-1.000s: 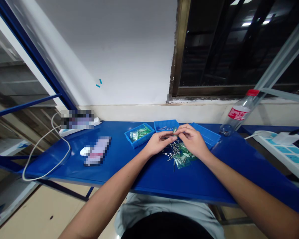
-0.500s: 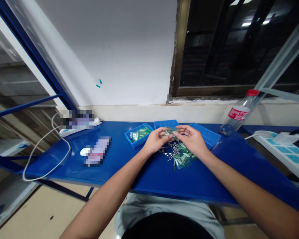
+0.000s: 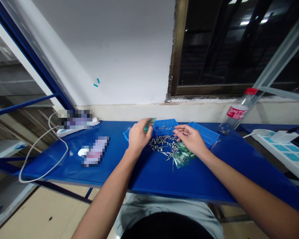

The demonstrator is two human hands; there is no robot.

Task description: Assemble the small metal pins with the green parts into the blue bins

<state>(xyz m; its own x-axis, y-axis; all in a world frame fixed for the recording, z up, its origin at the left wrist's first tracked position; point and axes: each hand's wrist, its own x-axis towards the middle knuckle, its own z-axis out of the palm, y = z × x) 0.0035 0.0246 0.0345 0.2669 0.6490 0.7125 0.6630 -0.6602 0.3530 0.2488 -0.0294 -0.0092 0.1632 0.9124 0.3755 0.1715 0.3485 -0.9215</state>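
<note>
Head view: left hand (image 3: 139, 135) grips a green packet (image 3: 152, 120) over the left blue bin (image 3: 126, 134); right hand (image 3: 191, 137), fingers loosely curled, hovers beside metal fasteners (image 3: 174, 148); whether it pinches anything cannot be told.

From here, both bare arms (image 3: 114, 182) stretch forward, left hand (image 3: 139, 132) gripping at eleven o'clock, right hand (image 3: 190, 136) loosely curled at one.
</note>
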